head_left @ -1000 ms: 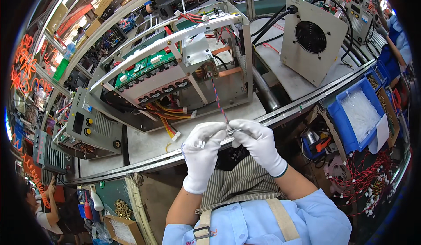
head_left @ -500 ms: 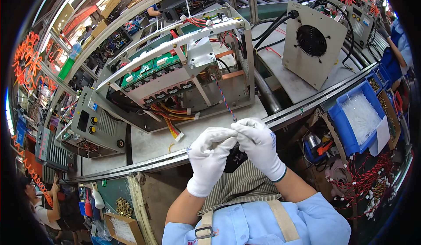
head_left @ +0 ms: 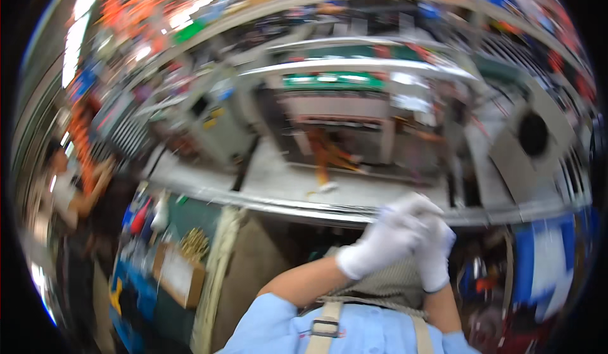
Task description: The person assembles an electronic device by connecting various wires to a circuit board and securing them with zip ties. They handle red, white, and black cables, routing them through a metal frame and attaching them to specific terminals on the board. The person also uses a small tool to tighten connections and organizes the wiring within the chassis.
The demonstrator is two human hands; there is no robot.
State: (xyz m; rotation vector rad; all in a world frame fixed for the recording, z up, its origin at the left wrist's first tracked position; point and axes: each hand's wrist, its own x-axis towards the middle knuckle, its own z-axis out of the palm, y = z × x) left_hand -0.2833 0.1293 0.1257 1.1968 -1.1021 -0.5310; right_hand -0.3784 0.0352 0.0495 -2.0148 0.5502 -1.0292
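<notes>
Both white-gloved hands are together in front of the bench edge, smeared by motion. My left hand point(head_left: 387, 235) reaches across to the right, its fingers closed and overlapping my right hand point(head_left: 436, 252). The right hand is closed as well, its fingertips partly hidden behind the left. What lies between the fingers is lost in the blur. Just beyond them stands an open metal-framed equipment chassis point(head_left: 335, 110) with a green circuit board point(head_left: 332, 81) inside. A bundle of orange and yellow wires point(head_left: 323, 157) hangs from its front, ending in a white connector point(head_left: 327, 187).
A grey control-panel unit point(head_left: 218, 122) stands left of the chassis, and a panel with a round black fan point(head_left: 533, 133) leans at the right. A metal rail point(head_left: 285, 208) edges the bench. Blue bins point(head_left: 523, 259) are at the right. A cardboard box point(head_left: 180, 275) sits lower left, with a person point(head_left: 76, 192) beyond.
The view has swung left, so the bench items appear farther right and blurred. My hands, earlier pinching the end of a twisted red-and-blue wire, now overlap more closely.
</notes>
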